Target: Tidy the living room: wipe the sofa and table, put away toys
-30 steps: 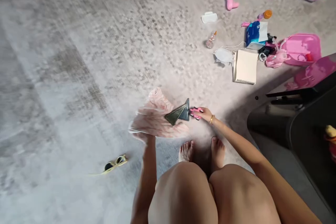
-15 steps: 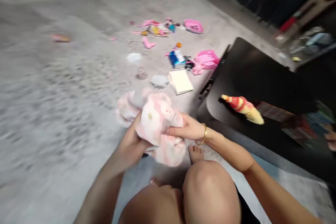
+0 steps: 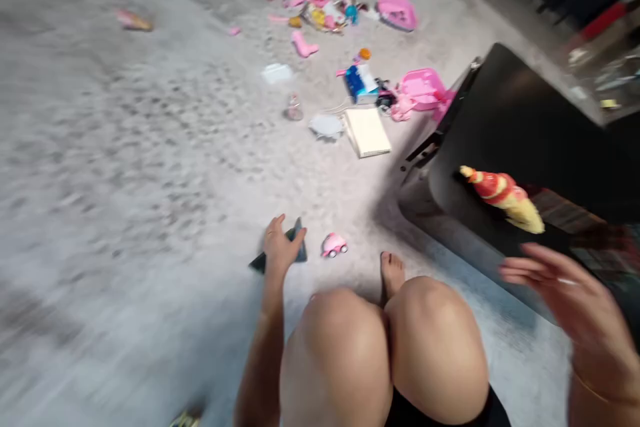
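Observation:
My left hand (image 3: 280, 245) reaches down over a dark, flat-sided thing (image 3: 300, 250) on the floor, whose kind I cannot make out. The thumb is spread from the fingers, and part of the thing shows between them. Just right of it stands a small pink toy car (image 3: 334, 245). My right hand (image 3: 565, 287) is raised at the right, fingers loosely apart and holding nothing, near the edge of a black glossy-topped piece of furniture (image 3: 530, 107). On that top lies a red and yellow toy (image 3: 503, 197), nearest to the right hand.
Farther out on the concrete floor lie a notebook (image 3: 367, 132), a grey scalloped item (image 3: 326, 125), a blue box (image 3: 361, 83), a pink tray (image 3: 423, 88) and another pink tray (image 3: 397, 11). Several small toys (image 3: 320, 13) are scattered behind. My knees (image 3: 385, 347) are close in front.
The pink and white cloth has left both hands and is out of view. My left hand has moved down to the dark thing; my right has swung right. The toy car now shows.

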`<state>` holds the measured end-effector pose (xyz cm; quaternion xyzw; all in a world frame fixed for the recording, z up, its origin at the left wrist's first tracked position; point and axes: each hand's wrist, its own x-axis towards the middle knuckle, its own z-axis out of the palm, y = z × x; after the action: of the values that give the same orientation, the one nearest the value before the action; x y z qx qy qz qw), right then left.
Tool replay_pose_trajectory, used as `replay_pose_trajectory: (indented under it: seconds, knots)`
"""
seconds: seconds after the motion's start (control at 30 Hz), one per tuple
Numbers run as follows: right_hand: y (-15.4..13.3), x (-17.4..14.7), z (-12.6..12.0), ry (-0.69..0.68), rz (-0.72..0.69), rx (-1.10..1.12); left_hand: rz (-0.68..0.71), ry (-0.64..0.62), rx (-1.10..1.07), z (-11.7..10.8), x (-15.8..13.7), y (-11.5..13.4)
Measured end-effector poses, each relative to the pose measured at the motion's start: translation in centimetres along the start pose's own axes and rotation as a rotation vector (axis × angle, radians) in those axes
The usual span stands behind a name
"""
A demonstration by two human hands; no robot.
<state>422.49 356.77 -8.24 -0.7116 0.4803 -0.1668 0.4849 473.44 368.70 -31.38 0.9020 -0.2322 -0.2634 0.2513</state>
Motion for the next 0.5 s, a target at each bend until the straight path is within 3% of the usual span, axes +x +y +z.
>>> replay_pose_trajectory:
  seconds: [0.1, 0.13, 0.2, 0.27, 0.37, 0.5]
  knots:
    - [1.5, 14.0, 13.9, -0.413, 0.107, 0.059, -0.132, -0.018, 0.271, 2.3, -1.0, -4.5]
    - [2.1, 17.2, 19.0, -0.498, 0.038, 0.052, -0.149, -0.022, 0.326, 2.8, -1.3, -5.6]
    - [3.5, 20.9, 28.0, -0.623, -0.073, -0.141, -0.139, -0.004, 0.4, 3.7, -1.9, -7.2]
    - [5.1, 22.0, 34.5, -0.724, -0.165, -0.417, -0.102, 0.038, 0.449, 4.1, -2.0, -8.1]
    - [6.8, 21.7, 39.5, -0.801, -0.295, -0.716, -0.072, 0.034, 0.483, 3.8, -1.3, -8.7]
    - [7.5, 22.2, 40.6, -0.636, -0.479, -0.751, -0.094, -0.037, 0.442, 2.4, 0.1, -9.1]
